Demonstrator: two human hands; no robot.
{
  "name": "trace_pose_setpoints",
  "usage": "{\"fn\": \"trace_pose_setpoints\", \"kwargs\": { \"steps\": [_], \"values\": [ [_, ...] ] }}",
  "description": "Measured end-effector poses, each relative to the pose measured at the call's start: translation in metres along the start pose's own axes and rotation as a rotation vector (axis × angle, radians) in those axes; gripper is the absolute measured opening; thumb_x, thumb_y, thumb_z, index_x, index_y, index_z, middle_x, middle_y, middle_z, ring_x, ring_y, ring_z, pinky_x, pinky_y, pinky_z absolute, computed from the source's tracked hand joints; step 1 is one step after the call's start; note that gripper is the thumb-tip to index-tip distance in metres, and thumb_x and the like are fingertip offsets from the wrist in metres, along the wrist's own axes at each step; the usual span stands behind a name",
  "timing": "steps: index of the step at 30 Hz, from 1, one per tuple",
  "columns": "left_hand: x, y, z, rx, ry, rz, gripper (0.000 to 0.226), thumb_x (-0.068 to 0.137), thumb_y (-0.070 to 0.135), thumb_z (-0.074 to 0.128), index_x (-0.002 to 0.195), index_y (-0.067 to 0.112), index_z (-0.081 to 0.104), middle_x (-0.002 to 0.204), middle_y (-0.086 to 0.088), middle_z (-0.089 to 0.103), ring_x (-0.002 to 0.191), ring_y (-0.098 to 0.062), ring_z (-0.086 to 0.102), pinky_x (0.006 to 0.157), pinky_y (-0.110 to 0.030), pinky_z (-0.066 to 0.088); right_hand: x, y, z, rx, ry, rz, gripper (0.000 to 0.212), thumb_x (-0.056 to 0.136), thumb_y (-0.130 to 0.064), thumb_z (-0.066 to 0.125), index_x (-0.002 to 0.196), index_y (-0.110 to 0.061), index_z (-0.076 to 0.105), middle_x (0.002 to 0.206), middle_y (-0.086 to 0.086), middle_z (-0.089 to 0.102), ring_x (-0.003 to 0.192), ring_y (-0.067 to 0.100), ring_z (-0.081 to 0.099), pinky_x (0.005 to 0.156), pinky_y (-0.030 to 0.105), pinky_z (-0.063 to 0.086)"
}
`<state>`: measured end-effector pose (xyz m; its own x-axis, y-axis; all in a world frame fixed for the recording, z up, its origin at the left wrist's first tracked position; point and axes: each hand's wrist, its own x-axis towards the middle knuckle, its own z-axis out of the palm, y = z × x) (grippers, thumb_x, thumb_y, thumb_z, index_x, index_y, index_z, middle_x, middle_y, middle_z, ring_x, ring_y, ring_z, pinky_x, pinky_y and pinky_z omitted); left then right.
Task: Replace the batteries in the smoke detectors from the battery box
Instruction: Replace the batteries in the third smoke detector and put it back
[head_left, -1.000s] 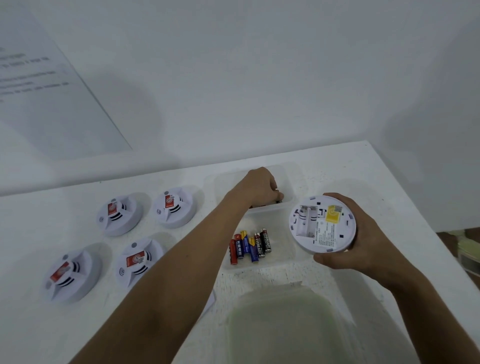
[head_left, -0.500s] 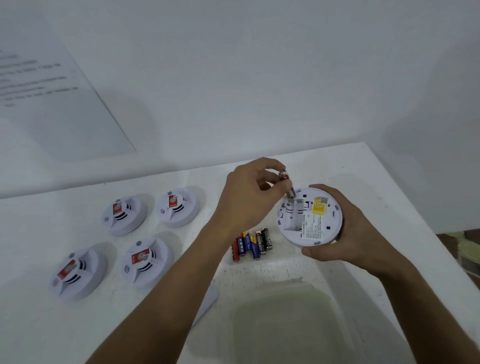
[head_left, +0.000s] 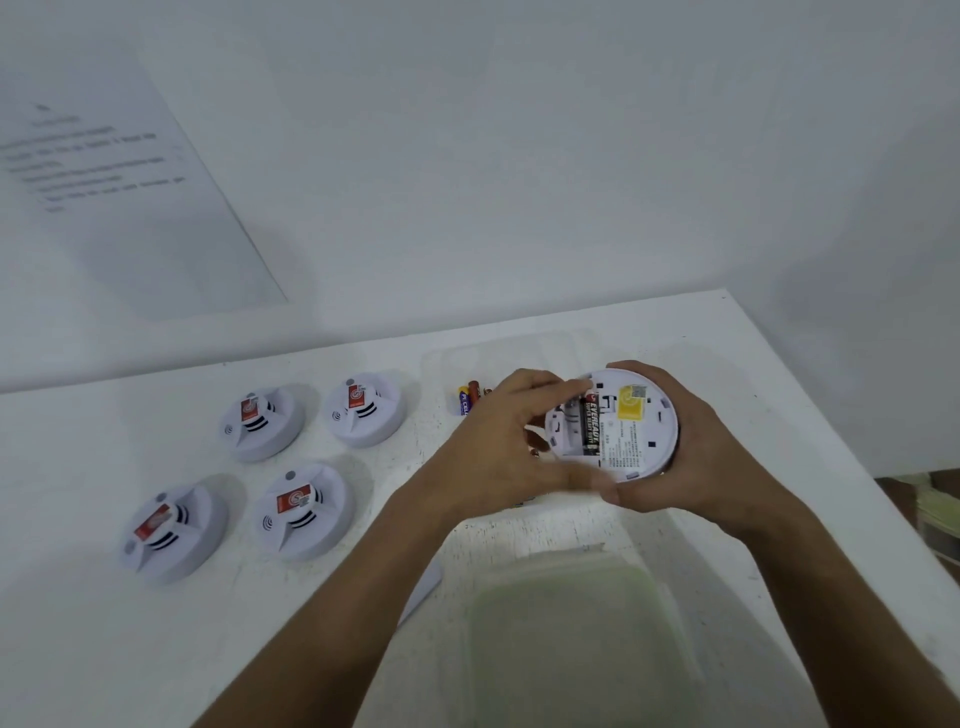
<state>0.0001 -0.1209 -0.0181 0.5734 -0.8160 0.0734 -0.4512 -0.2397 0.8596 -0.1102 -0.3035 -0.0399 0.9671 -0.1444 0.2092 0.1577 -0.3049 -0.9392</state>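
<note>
My right hand (head_left: 701, 462) grips a white smoke detector (head_left: 641, 441) from its right side, back face up, above the table. A black battery (head_left: 592, 426) lies in the detector's open compartment, next to a yellow sticker. My left hand (head_left: 493, 457) reaches over the compartment, with the index finger at the battery's far end and the thumb at its near end. Behind that hand stands the clear battery box (head_left: 441, 369). A few loose batteries (head_left: 470, 400) show in its far part; the rest is hidden by my hand.
Several white smoke detectors (head_left: 304, 512) with red labels sit face up in two rows on the left of the white table (head_left: 78, 649). A translucent lid (head_left: 571, 623) lies near me. The table's right edge runs just beyond my right wrist. A printed sheet hangs on the wall.
My left hand left the battery box with a battery and brought it to the detector. The battery now lies in the compartment. The detector has moved slightly up and left.
</note>
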Motion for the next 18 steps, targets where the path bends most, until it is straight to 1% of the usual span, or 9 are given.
{"fn": "trace_pose_setpoints", "kwargs": {
  "steps": [1, 3, 5, 7, 11, 12, 14, 16, 18],
  "values": [
    [-0.001, -0.003, -0.001, 0.005, -0.045, 0.005, 0.090, 0.054, 0.046, 0.089, 0.136, 0.033, 0.053, 0.124, 0.015, 0.046, 0.115, -0.007, 0.054, 0.092, -0.030, 0.054, -0.001, 0.000, 0.000, 0.002, 0.000, -0.001, 0.087, 0.052, -0.006, 0.086, 0.129, -0.023, 0.050, 0.116, -0.014, 0.065, 0.110, 0.010, 0.063, 0.083, 0.015, 0.052],
    [-0.002, -0.006, -0.001, 0.045, -0.067, 0.036, 0.094, 0.052, 0.037, 0.092, 0.137, 0.031, 0.052, 0.124, 0.014, 0.043, 0.115, -0.006, 0.052, 0.095, -0.030, 0.053, -0.002, 0.000, 0.000, 0.009, -0.012, 0.005, 0.086, 0.052, -0.013, 0.087, 0.128, -0.022, 0.051, 0.117, -0.013, 0.065, 0.112, 0.012, 0.062, 0.086, 0.017, 0.052],
    [-0.002, -0.008, 0.001, 0.060, -0.051, 0.049, 0.088, 0.055, 0.035, 0.091, 0.135, 0.028, 0.054, 0.122, 0.016, 0.042, 0.113, -0.003, 0.050, 0.094, -0.029, 0.054, -0.002, -0.002, 0.000, 0.035, -0.028, 0.027, 0.086, 0.051, -0.024, 0.086, 0.129, -0.023, 0.051, 0.118, -0.010, 0.065, 0.114, 0.016, 0.061, 0.088, 0.020, 0.054],
    [-0.002, -0.009, 0.003, 0.059, -0.049, 0.051, 0.081, 0.058, 0.036, 0.088, 0.133, 0.026, 0.057, 0.122, 0.015, 0.042, 0.113, -0.003, 0.050, 0.094, -0.029, 0.053, -0.002, -0.002, -0.001, 0.040, -0.028, 0.039, 0.084, 0.051, -0.028, 0.084, 0.128, -0.027, 0.051, 0.119, -0.010, 0.065, 0.115, 0.015, 0.061, 0.087, 0.019, 0.053],
    [0.007, 0.000, -0.009, 0.019, -0.088, 0.021, 0.065, 0.064, 0.043, 0.081, 0.126, 0.034, 0.061, 0.121, 0.014, 0.050, 0.108, -0.005, 0.056, 0.087, -0.026, 0.055, 0.001, 0.002, -0.005, 0.066, -0.022, 0.072, 0.090, 0.049, -0.023, 0.085, 0.131, -0.022, 0.050, 0.118, -0.004, 0.065, 0.112, 0.018, 0.062, 0.082, 0.027, 0.057],
    [0.012, 0.003, -0.015, -0.027, -0.072, -0.011, 0.058, 0.067, 0.048, 0.075, 0.122, 0.037, 0.061, 0.118, 0.012, 0.056, 0.103, -0.007, 0.061, 0.084, -0.026, 0.056, 0.001, 0.002, -0.006, 0.072, -0.017, 0.076, 0.091, 0.048, -0.022, 0.085, 0.132, -0.021, 0.050, 0.117, -0.004, 0.065, 0.111, 0.017, 0.062, 0.080, 0.028, 0.057],
    [0.027, -0.002, -0.028, -0.051, 0.054, -0.096, 0.045, 0.077, 0.052, 0.067, 0.118, 0.035, 0.064, 0.107, 0.008, 0.067, 0.086, -0.009, 0.068, 0.076, -0.024, 0.056, 0.002, 0.003, -0.009, 0.064, 0.007, 0.088, 0.092, 0.047, -0.022, 0.085, 0.132, -0.024, 0.050, 0.118, -0.008, 0.064, 0.111, 0.012, 0.061, 0.079, 0.024, 0.056],
    [0.045, -0.017, -0.038, 0.122, 0.211, -0.201, 0.037, 0.086, 0.044, 0.067, 0.119, 0.026, 0.066, 0.097, 0.006, 0.069, 0.069, -0.007, 0.065, 0.064, -0.013, 0.050, 0.001, 0.004, -0.011, 0.044, 0.029, 0.095, 0.090, 0.048, -0.017, 0.087, 0.129, -0.029, 0.051, 0.118, -0.014, 0.064, 0.111, 0.007, 0.061, 0.078, 0.018, 0.054],
    [0.063, -0.035, -0.042, 0.318, 0.234, -0.296, 0.038, 0.089, 0.038, 0.066, 0.122, 0.020, 0.065, 0.098, 0.002, 0.069, 0.071, -0.007, 0.060, 0.063, -0.011, 0.043, -0.001, 0.007, -0.012, 0.029, 0.036, 0.102, 0.088, 0.050, -0.007, 0.085, 0.128, -0.029, 0.051, 0.117, -0.015, 0.064, 0.110, 0.005, 0.061, 0.079, 0.017, 0.054]
  ]
}}
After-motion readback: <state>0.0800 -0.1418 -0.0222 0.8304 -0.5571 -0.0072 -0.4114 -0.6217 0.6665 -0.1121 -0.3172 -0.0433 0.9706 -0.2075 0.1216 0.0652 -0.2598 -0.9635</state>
